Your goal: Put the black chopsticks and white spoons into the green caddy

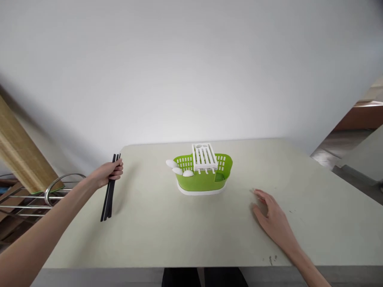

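My left hand [110, 173] is closed around a bundle of black chopsticks [108, 201], held upright at a slight tilt over the left side of the table. Near the middle stands a green utensil basket [197, 183] with a white base and a white slatted rack [205, 156] across its top. Several white spoons [178, 170] lean out of the basket's left end, their bowls up. To the right of the basket, my right hand [273, 219] rests low at the tabletop, fingers apart and slightly curled, with nothing in it.
The pale table [167, 231] backs onto a white wall [191, 79]. At the left edge stand a metal wire rack [26, 201] and a leaning wooden board [24, 151]. Dark marks [271, 260] show on the table's front right.
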`<state>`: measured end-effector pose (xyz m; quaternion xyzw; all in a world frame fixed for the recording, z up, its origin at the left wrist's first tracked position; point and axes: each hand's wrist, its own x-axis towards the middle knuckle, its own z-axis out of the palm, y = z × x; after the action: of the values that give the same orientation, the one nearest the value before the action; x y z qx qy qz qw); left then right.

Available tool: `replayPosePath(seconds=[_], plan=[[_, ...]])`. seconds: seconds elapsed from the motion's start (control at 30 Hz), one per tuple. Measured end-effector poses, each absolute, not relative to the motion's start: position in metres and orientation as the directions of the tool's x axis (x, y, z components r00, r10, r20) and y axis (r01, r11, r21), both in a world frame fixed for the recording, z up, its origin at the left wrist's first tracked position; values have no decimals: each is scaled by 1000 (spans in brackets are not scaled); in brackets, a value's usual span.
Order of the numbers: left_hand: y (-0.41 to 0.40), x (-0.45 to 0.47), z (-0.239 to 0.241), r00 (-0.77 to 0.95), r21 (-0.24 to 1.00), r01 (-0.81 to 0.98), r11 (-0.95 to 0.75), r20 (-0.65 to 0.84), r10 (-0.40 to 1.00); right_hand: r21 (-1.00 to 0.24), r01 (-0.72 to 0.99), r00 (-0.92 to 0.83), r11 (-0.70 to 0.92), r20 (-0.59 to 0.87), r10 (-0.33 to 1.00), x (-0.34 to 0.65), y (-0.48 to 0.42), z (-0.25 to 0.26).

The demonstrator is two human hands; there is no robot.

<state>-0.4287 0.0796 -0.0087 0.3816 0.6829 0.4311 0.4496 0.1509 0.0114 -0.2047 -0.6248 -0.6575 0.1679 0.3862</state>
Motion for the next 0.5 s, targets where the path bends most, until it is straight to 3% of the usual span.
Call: replayPosePath(seconds=[0.27,0.5], plan=[[71,-445,-81,-353,801,502,327,-156,923,-599,781,12,177,297,955,150,10,-200],[77,-456,-106,-309,542,811,221,75,948,-580,791,-19,195,294,956,148,9,-200]])
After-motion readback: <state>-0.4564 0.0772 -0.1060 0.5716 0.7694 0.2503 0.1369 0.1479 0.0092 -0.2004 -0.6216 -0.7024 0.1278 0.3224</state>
